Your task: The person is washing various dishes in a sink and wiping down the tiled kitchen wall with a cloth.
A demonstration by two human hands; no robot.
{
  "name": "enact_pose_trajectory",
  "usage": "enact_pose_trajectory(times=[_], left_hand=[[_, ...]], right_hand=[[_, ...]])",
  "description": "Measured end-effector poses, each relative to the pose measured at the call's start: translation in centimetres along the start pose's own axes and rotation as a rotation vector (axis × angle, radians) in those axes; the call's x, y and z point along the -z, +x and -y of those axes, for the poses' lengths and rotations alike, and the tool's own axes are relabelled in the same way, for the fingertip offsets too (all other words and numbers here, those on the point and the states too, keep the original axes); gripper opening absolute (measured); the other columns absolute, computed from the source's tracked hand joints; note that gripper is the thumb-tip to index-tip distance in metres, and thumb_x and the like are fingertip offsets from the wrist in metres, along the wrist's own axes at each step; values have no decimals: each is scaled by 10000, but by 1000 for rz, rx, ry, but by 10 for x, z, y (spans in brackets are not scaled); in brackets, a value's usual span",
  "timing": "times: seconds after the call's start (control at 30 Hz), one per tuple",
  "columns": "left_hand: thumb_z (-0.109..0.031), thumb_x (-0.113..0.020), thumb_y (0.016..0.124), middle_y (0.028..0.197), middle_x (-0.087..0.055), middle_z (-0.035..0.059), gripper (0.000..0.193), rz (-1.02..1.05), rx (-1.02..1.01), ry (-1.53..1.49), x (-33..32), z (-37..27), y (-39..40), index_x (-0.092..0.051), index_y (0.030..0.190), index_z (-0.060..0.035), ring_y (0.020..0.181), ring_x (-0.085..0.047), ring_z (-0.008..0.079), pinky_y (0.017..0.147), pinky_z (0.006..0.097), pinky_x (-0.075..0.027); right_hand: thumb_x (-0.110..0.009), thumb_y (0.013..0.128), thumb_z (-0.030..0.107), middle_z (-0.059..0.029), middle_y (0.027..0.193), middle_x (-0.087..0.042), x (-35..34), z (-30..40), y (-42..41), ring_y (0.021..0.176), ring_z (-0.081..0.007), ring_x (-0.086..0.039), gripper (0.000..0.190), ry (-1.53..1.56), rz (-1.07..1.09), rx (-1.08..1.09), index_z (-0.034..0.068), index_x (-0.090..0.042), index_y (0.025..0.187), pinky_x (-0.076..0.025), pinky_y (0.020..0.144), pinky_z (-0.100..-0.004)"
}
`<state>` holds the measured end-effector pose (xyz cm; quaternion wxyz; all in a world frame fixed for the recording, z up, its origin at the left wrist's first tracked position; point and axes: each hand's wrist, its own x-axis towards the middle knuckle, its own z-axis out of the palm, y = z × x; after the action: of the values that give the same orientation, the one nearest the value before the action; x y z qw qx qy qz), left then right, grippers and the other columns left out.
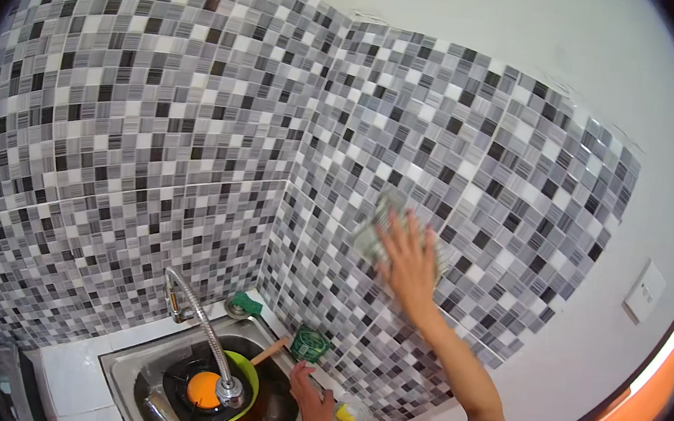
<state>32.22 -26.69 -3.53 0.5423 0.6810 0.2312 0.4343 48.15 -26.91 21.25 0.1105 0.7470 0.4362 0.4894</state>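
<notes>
My right hand [412, 265] lies flat over a light striped cloth [378, 239], pressing it against the mosaic-patterned tiled wall [498, 183] to the right of the corner. Part of the cloth is hidden under the palm, and it looks blurred. Lower down, my left hand [314, 398] hovers by the right rim of the steel sink [134, 354], fingers apart and nothing in them. Close to its fingertips stands a green packet [309, 344] against the wall.
A flexible-neck faucet [204, 322] arches over the sink. Inside are a dark pan [175, 374], an orange round item [204, 389], a lime-green bowl [249, 378] and a glass [159, 409]. A green sponge [248, 303] sits in the corner; a yellow item [346, 415] lies on the right.
</notes>
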Motion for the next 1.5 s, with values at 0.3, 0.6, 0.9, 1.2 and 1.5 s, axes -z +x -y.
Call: enact_pose_trajectory(times=[0.3,0.6,0.9,1.2,1.5], left_hand=[[0,-557,575,1145,-370,203,516,78,-160,-15,-10,-16,-14,-374,1057,6,1118,-340,383,949,457,-230],[0,-600,578,1119,-389,182,538,200,-184,65,1,-6,-25,-385,1071,-10,1105,-354,372,941,455,-234],[-21,-603,657,1121,-375,168,488,286,-95,19,-16,-13,12,-382,1091,-35,1076,-373,368,892,451,-267],[-15,-574,609,1190,-345,216,575,125,-392,-12,-67,-81,26,-354,1138,30,1113,-343,395,954,443,-254],[-166,-647,592,1309,-238,187,738,122,-431,96,-96,-107,41,-306,1229,-15,1201,-233,375,963,484,-136]], right_hand=[[-584,747,369,-48,1425,-207,-47,49,-194,1339,-268,-99,690,-259,458,656,221,-288,1351,-97,1071,-510],[-596,740,408,-7,1415,-254,64,-58,-118,1305,-236,-225,687,-68,107,-101,281,-298,1347,-173,1037,-497],[-510,793,271,-77,1437,-163,-43,25,-302,1330,-268,-134,648,-261,494,595,150,-231,1365,-91,1071,-511],[-579,730,459,-15,1406,-280,105,-101,-136,1300,-250,-241,635,-220,-50,-308,270,-381,1303,-132,1047,-505],[-552,774,426,-30,1402,-284,146,-152,-76,1308,-271,-218,548,-55,89,-131,240,-428,1274,-102,1060,-502]])
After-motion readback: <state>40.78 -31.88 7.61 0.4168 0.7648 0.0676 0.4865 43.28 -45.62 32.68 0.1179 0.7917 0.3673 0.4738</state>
